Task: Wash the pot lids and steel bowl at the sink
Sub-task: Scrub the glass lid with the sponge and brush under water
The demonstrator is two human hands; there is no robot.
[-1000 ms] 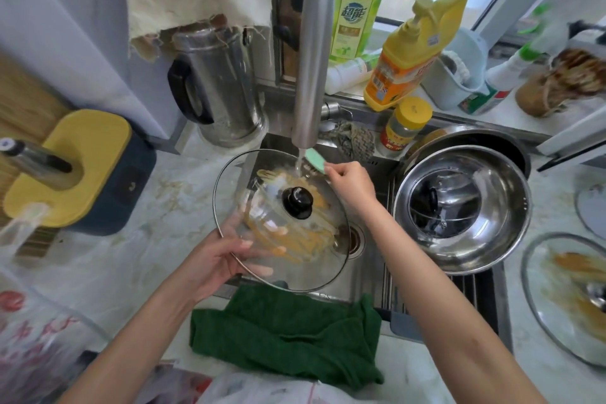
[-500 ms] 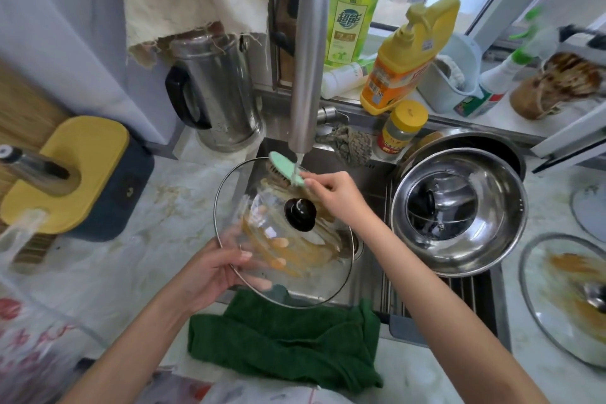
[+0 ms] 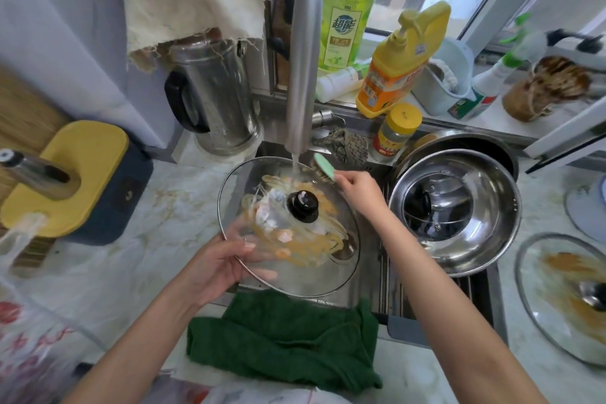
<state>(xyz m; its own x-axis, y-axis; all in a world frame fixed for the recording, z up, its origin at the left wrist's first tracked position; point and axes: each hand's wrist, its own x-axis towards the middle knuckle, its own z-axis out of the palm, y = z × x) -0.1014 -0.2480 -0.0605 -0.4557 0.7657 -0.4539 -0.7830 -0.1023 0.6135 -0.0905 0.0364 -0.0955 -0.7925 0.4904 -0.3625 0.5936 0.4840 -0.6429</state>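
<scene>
Two arms in shot, nothing else of the body. Left grip (image 3: 223, 269) and right grip (image 3: 357, 193) bare. Both forearms bare as far as the frame shows; anything worn higher up is out of view.

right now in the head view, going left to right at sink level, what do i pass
yellow-topped navy box → glass pot lid held by the left hand → steel bowl → second soiled glass lid; the green brush in the right hand overlaps the first lid, so it is left out
</scene>
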